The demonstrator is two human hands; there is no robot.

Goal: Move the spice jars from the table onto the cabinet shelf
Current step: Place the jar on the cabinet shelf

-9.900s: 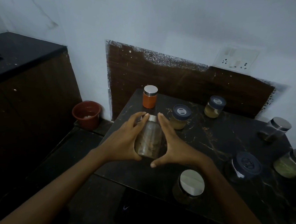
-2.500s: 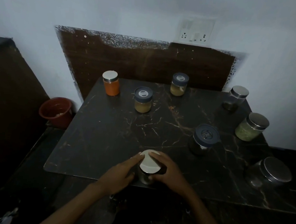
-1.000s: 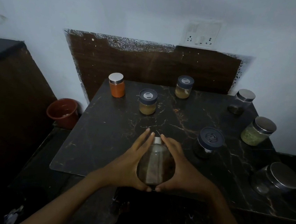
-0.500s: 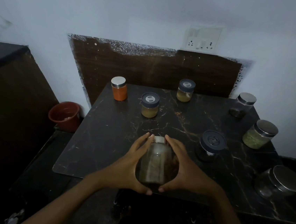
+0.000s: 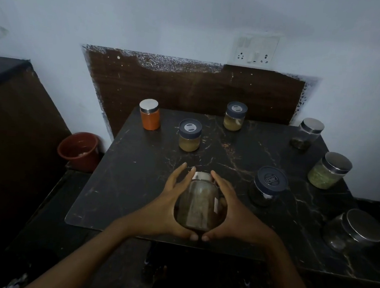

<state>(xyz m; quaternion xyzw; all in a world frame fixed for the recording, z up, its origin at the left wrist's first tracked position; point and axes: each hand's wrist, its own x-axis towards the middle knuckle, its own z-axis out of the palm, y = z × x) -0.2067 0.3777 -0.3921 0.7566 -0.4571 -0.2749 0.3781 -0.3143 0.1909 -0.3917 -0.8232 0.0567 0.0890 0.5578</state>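
Both hands are on one jar: my left hand (image 5: 165, 209) and right hand (image 5: 237, 215) are clamped on the glass jar (image 5: 199, 205) from either side, thumbs meeting under its base, holding it tilted in the air over the near edge of the table (image 5: 133, 184). It looks like smooth, rigid glass, partly filled with brownish spice, so I judge it moderately heavy, slippery and breakable if dropped. The body is the place to hold, not the metal lid (image 5: 202, 176), which might turn loose. Seven other jars stand on the table, among them the orange jar (image 5: 150, 115) at the far left corner
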